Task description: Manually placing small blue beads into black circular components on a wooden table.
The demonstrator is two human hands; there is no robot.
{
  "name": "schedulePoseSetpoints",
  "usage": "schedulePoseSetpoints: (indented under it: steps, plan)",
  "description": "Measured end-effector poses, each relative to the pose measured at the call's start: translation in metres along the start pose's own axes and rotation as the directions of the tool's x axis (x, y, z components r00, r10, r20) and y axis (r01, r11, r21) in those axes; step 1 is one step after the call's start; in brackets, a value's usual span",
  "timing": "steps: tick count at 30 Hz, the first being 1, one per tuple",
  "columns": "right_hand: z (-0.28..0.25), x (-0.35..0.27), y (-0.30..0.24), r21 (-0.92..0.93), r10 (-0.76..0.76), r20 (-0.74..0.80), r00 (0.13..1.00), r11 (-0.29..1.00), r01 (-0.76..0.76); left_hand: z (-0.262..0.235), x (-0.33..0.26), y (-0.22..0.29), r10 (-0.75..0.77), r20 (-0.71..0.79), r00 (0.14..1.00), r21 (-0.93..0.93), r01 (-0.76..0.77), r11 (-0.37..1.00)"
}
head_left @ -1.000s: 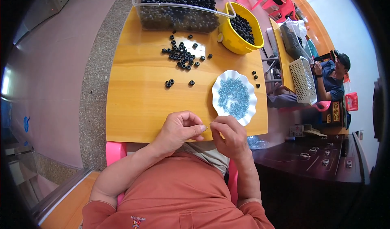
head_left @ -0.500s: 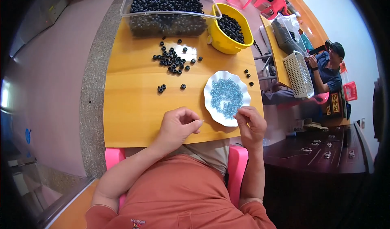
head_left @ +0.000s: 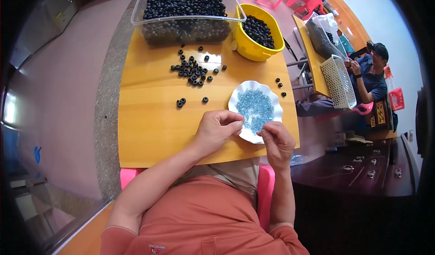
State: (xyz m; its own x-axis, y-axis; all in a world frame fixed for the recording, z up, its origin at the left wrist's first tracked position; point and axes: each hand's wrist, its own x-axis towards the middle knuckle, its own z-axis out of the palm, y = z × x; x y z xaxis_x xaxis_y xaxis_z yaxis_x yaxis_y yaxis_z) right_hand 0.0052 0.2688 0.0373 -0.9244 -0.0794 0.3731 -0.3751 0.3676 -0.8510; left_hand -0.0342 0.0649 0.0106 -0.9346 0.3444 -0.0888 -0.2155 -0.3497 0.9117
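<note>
My left hand [head_left: 216,129] is pinched, thumb against forefinger, at the left edge of a scalloped white plate [head_left: 232,100]. Across from it, my right hand [head_left: 279,145] is also closed in a pinch at the plate's near right rim. Whatever lies between the fingertips of either hand is too small to name. A short gap separates the two hands. Small translucent blue beads [head_left: 254,104] spread over the plate in a thin layer. Left of the plate, one black bead [head_left: 205,99] and a small group of black beads [head_left: 181,103] lie on the wooden table [head_left: 149,128].
Farther back is a pile of black beads [head_left: 194,72]. Behind it stand a clear plastic bin [head_left: 185,17] and a yellow tub [head_left: 248,49], both holding black beads. Several black beads [head_left: 279,85] sit near the right edge. A person [head_left: 374,76] works beside a white basket [head_left: 337,85].
My left hand has moved right and slightly forward, up to the plate's edge and nearer my right hand. The right hand stays at the near right rim, still pinched.
</note>
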Motion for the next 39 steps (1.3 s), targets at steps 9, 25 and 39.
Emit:
schedulePoseSetpoints:
  steps: [9,25,39]
  plan:
    - [0.037,0.000,-0.011,0.096,-0.053,0.087,0.995,0.994,0.045,-0.007,-0.028,0.011,-0.135,0.072,0.988,-0.272,0.149,0.951]
    - [0.045,0.000,-0.022,0.187,0.114,0.204,0.972,0.970,-0.153,-0.022,-0.042,0.014,-0.255,0.209,0.944,-0.396,0.320,0.861]
    - [0.044,-0.009,-0.009,0.461,0.167,0.247,0.955,0.846,-0.267,-0.021,-0.048,0.015,-0.312,0.242,0.919,-0.471,0.392,0.790]
